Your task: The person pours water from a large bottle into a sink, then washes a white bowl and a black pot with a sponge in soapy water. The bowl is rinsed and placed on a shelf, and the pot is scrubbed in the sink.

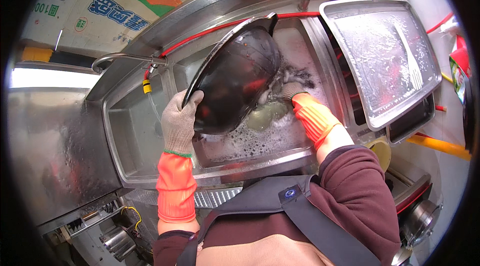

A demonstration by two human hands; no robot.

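Observation:
A large black wok (236, 75) is held tilted on its side over a steel sink basin (300, 30) of soapy water. My left hand (180, 120), in a grey knit glove over an orange rubber one, grips the wok's rim at its lower left. My right hand (292, 91), gloved the same way, reaches down into the suds (258, 140) beside the wok. Its fingers are hidden by water and foam, so whether it holds anything does not show. A pale greenish round shape (262, 116) lies in the water between the wok and my right hand.
Left of the wok is another basin (131, 142), where water runs from a red hose with a yellow connector (147, 87). Curved faucets (127, 56) rise at the back. A wet metal tray (382, 60) bearing a white fork-shaped utensil (410, 60) lies at the right. A printed cardboard box (123, 0) stands behind.

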